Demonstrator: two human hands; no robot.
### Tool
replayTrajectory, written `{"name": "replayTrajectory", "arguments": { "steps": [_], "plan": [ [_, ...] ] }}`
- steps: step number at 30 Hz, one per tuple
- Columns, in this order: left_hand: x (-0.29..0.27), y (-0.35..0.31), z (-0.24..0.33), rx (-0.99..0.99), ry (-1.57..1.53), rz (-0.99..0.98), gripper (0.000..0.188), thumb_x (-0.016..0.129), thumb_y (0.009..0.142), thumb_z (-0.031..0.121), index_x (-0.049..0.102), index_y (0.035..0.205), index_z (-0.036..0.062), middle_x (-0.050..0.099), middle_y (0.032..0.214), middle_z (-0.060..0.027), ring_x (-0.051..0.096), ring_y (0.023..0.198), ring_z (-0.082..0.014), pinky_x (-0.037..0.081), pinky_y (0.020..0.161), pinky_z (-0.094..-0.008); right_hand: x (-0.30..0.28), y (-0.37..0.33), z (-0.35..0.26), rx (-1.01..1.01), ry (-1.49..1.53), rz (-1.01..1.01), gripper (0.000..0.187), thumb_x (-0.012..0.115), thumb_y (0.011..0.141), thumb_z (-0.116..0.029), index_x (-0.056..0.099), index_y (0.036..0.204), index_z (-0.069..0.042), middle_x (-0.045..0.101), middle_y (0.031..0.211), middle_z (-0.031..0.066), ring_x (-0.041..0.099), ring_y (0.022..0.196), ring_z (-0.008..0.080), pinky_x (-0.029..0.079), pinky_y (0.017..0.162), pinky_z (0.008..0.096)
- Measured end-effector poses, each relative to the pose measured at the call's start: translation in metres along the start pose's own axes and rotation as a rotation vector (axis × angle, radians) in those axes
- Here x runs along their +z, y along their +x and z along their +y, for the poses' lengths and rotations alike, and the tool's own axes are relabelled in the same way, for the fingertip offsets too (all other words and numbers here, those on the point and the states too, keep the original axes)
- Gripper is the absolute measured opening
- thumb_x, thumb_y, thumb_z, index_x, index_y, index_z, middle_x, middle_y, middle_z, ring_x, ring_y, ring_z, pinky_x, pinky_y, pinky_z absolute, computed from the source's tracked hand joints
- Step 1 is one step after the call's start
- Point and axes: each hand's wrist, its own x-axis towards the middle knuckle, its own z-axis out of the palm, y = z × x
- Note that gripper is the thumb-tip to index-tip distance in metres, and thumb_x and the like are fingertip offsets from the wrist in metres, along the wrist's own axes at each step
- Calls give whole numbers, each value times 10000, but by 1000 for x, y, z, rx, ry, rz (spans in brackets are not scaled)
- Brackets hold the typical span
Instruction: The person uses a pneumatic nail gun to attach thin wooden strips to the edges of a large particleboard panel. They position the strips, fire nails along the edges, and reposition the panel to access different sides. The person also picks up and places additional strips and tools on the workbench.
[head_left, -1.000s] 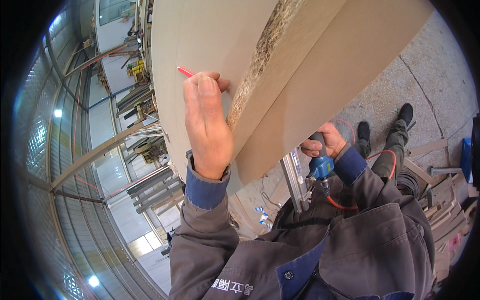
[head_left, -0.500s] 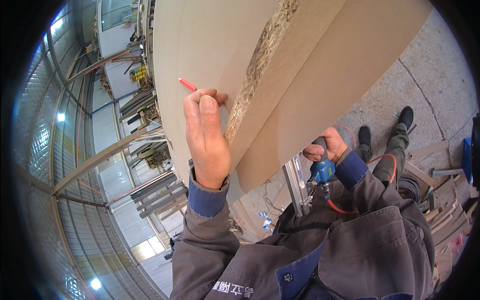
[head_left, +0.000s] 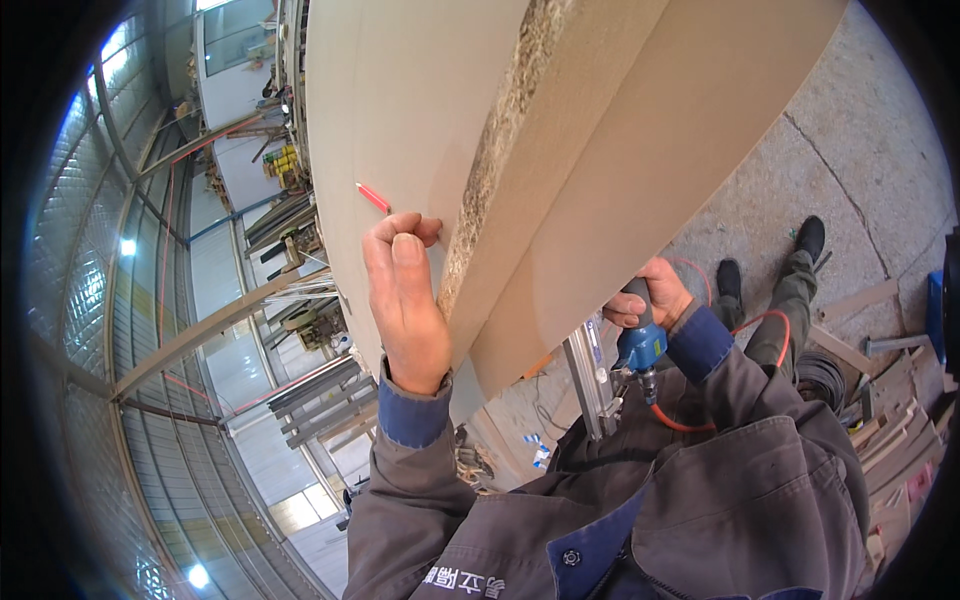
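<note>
My left hand is raised at the left of a large beige panel, fingers curled together. From behind its fingertips sticks a red pencil, pale tip pointing up and left; the grip itself is partly hidden. Close beside that hand runs the panel's rough chipboard edge, with a smooth beige strip alongside. Lower right, my right hand is closed round the dark handle of a blue pneumatic nail gun. Its long metal magazine points down beside my jacket, and a red air hose leaves its end.
A pair of legs in dark trousers and black shoes stands on the cracked concrete floor. Wood offcuts and coiled dark cable lie at the right. Stacked bars and workshop clutter line the left.
My left hand and the pencil have come slightly down the view, toward me. The panel's chipboard edge shows a little farther left. My right hand keeps hold of the nail gun, nearly unmoved.
</note>
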Motion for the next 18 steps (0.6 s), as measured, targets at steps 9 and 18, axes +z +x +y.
{"name": "replayTrajectory", "arguments": {
  "steps": [9,18],
  "plan": [
    [-1,-1,-1,14,27,0,382,434,1064,309,530,1181,-42,607,1088,-140,560,1037,-205,421,985,-355,5,-1,-10,3,-5,-22,493,618,935,-390,596,1070,84,537,599,43,485,488,101,434,474,265],
    [-4,-1,7,6,93,-13,352,427,1060,284,537,1148,-38,598,1061,-130,562,1030,-205,421,980,-350,14,3,-30,-86,9,-116,472,637,929,-362,603,1057,90,610,802,79,510,501,92,447,473,267]
  ]
}}
